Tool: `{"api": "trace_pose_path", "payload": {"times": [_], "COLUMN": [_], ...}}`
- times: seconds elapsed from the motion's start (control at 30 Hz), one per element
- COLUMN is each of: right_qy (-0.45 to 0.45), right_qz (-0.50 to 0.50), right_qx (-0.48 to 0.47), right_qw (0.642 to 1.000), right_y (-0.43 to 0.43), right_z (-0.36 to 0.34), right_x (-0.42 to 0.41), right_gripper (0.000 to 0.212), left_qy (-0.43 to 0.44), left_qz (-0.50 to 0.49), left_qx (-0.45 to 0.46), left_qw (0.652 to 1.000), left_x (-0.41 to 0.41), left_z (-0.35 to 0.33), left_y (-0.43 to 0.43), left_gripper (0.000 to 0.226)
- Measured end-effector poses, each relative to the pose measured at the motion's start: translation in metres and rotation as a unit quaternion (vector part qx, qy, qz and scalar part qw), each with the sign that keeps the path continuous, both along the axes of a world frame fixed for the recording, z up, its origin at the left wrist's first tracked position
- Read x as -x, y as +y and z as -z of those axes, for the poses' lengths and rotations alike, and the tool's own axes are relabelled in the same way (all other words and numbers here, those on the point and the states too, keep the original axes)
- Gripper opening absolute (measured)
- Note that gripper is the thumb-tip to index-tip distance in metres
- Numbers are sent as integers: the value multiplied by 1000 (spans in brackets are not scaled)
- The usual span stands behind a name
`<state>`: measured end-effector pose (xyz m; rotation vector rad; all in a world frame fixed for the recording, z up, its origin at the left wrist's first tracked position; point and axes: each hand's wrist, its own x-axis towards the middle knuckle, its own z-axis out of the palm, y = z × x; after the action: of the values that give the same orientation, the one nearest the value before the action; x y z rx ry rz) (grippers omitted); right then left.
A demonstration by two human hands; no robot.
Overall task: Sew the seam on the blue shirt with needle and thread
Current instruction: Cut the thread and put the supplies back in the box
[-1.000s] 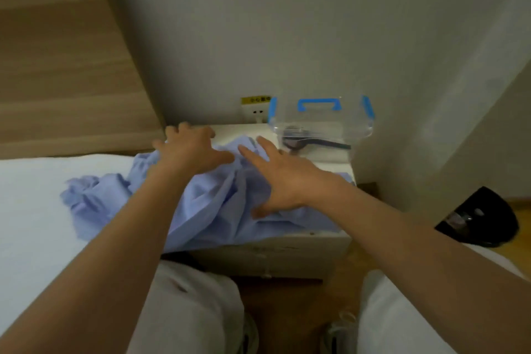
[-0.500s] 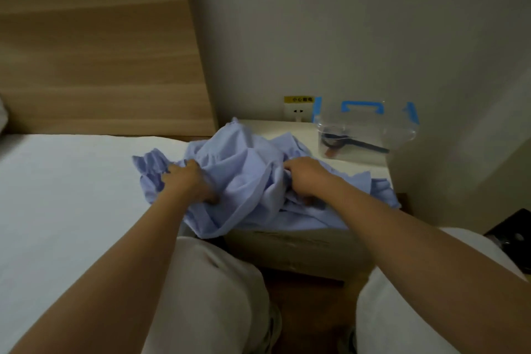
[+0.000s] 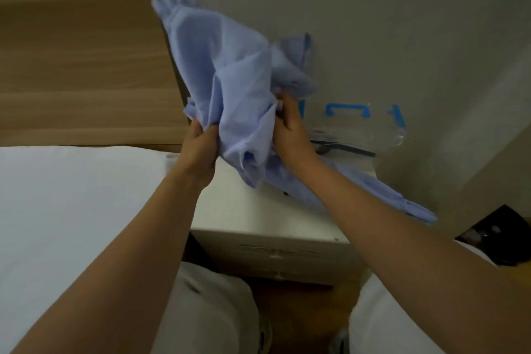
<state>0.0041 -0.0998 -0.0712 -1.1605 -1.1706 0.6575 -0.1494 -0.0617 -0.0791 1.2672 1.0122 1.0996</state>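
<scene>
There is one blue shirt [image 3: 230,75]. Two hands show: one left hand [image 3: 201,146] and one right hand [image 3: 290,129]. One clear plastic box [image 3: 373,132] carries one blue handle [image 3: 346,109]. There are also one white nightstand [image 3: 258,215], one bed [image 3: 71,195] and one wooden headboard [image 3: 80,66].

Single head-worn wide-angle view, forward and down, close above the white nightstand [image 3: 258,218] beside the bed [image 3: 71,195]

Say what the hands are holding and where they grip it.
The left hand and right hand both grip the blue shirt by bunched cloth low on the bundle.
</scene>
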Motion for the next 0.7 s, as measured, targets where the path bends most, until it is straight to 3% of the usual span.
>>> {"api": "trace_pose_path", "payload": {"times": [0.07, 0.13, 0.17, 0.23, 0.33, 0.47, 0.5, 0.63, 0.7], "right_qy": [-193, -386, -442, -458, -437, -494, -525, -662, -670], "right_qz": [-19, -103, -131, -139, -81, 43, 56, -25, -57], "right_qx": [134, 259, 274, 246, 208, 232, 261, 412, 463], "right_qw": [972, 880, 844, 843, 871, 837, 808, 625, 578], "right_y": [7, 8, 6, 1, -9, -33, -40, -70, -75], "right_z": [20, 50, 59, 63, 45, 18, 14, 16, 22], "right_x": [-9, -17, -19, -18, -20, -34, -41, -68, -77], "right_gripper": [24, 34, 35, 35, 36, 45, 46, 36, 32], "left_qy": [197, 374, 401, 382, 419, 554, 564, 601, 616], "left_qz": [-14, -56, -89, -140, -75, 11, 12, 8, 3], "left_qx": [24, 42, 38, -49, -192, -188, -185, -173, -166], "left_qw": [980, 925, 911, 912, 884, 811, 805, 780, 770], "left_x": [-1, -2, -2, -7, -16, -25, -27, -30, -30], "left_z": [11, 25, 26, 19, 15, 28, 30, 34, 36], "left_y": [2, 2, -1, -9, -14, -17, -19, -18, -19], "left_gripper": [48, 63, 69, 71, 62, 69, 69, 63, 60]}}
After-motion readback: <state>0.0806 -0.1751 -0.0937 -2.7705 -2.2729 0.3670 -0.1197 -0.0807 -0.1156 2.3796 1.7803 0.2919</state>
